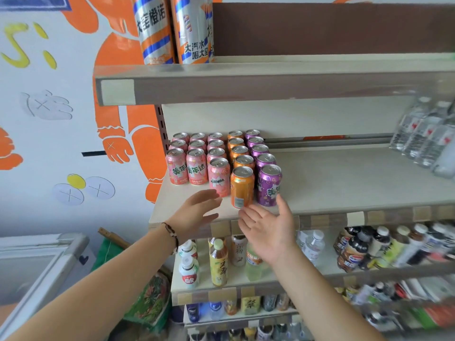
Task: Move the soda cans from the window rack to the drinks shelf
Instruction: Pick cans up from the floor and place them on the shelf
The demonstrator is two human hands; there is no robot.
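Rows of soda cans stand at the left end of the beige drinks shelf (344,183): pink cans (197,168) on the left, an orange row in the middle, a purple row to the right. The front orange can (242,187) and front purple can (269,184) stand nearest the edge. My left hand (194,212) hovers with straight fingers just below the front pink can (219,177), holding nothing. My right hand (268,227) is spread, palm up, right under the orange and purple cans, also holding nothing. The window rack is out of view.
Water bottles (426,139) crowd the shelf's right end. Two tall orange-and-silver cans (172,30) stand on the shelf above. Bottled drinks (218,262) fill the lower shelves. A painted wall is at left, with a white chest freezer (37,257) below it.
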